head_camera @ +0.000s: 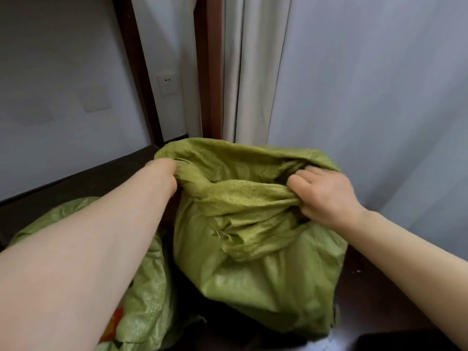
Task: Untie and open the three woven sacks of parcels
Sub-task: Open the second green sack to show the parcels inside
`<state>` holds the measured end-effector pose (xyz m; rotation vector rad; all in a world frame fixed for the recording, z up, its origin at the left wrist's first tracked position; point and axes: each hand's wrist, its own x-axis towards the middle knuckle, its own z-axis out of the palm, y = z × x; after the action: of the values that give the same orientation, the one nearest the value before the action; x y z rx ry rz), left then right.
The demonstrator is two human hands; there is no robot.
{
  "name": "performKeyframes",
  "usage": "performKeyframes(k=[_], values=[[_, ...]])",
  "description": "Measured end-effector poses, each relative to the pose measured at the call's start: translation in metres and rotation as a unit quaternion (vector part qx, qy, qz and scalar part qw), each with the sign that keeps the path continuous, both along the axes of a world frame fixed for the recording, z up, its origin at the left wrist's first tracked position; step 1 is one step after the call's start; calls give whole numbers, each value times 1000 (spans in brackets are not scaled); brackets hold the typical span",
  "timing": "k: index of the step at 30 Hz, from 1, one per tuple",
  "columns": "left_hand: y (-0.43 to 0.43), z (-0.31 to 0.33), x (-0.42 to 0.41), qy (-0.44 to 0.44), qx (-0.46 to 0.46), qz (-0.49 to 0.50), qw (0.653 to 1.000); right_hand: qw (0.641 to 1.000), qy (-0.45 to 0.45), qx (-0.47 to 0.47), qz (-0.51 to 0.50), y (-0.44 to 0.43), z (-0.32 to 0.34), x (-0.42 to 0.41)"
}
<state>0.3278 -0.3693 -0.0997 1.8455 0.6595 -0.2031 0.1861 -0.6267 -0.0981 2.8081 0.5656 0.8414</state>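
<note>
Only two green sacks (253,262) show; left hand (164,173) and right hand (326,196) fingers clench one's mouth.

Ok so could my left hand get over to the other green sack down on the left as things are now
Probably yes. The left hand is gripping the rim of the upright sack, but the second sack lies right under that forearm with nothing between them; it would only need to let go first.

L hand (166,177) + R hand (326,193) both grip mouth of green woven sack (266,282); 2nd green sack (149,295) lies just beside it, L side.
</note>
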Motion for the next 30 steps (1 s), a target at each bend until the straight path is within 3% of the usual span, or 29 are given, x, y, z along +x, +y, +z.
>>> performKeyframes(k=[2, 3, 4, 5, 7, 8, 9, 11, 14, 15, 16, 17, 18, 19, 20, 22, 25, 27, 29, 30], values=[[-12, 10, -9, -138, 121, 19, 983, 997, -64, 36, -12, -4, 4, 8], [-23, 20, -21, -243, 188, -8, 952, 993, -82, 74, -28, -5, 6, 13], [-33, 28, -36, -332, 176, -117, 919, 987, -84, 125, -51, -5, 7, 16], [-49, 36, -55, -363, 128, -262, 885, 976, -75, 190, -76, -4, 8, 19], [-75, 39, -87, -270, 143, -507, 806, 929, -21, 354, -108, 2, 12, 24], [-86, 30, -99, -237, 236, -564, 755, 884, 18, 454, -108, 4, 16, 27], [-96, 17, -103, -235, 318, -567, 722, 834, 52, 538, -108, 5, 19, 28], [-106, 5, -106, -297, 407, -501, 704, 766, 79, 627, -119, 9, 27, 25], [-110, 9, -97, -420, 402, -408, 704, 745, -2, 633, -211, 12, 28, 12], [-111, 14, -95, -427, 407, -399, 702, 706, -38, 664, -243, 11, 26, 5], [-111, 19, -95, -445, 415, -385, 694, 628, -50, 738, -242, 14, 29, -5], [-111, 21, -95, -472, 419, -363, 686, 521, -38, 826, -213, 17, 31, -12], [-112, 23, -99, -492, 414, -347, 683, 412, 23, 896, -166, 23, 33, -16], [-113, 24, -103, -516, 407, -338, 674, 350, 95, 922, -135, 30, 37, -17], [-116, 21, -105, -534, 387, -346, 667, 314, 165, 928, -115, 34, 38, -14], [-123, 13, -114, -507, 341, -437, 660, 283, 193, 930, -134, 36, 28, 0], [-112, 12, -120, -431, 243, -550, 673, 256, 115, 946, -160, 18, 15, 18], [-93, 13, -103, -358, 309, -591, 654, 229, 98, 953, -171, -2, 10, 21], [-73, 10, -86, -285, 429, -593, 619, 237, 98, 946, -198, -20, 6, 25], [-65, 10, -80, -257, 453, -581, 625, 239, 103, 944, -200, -27, 7, 28]])
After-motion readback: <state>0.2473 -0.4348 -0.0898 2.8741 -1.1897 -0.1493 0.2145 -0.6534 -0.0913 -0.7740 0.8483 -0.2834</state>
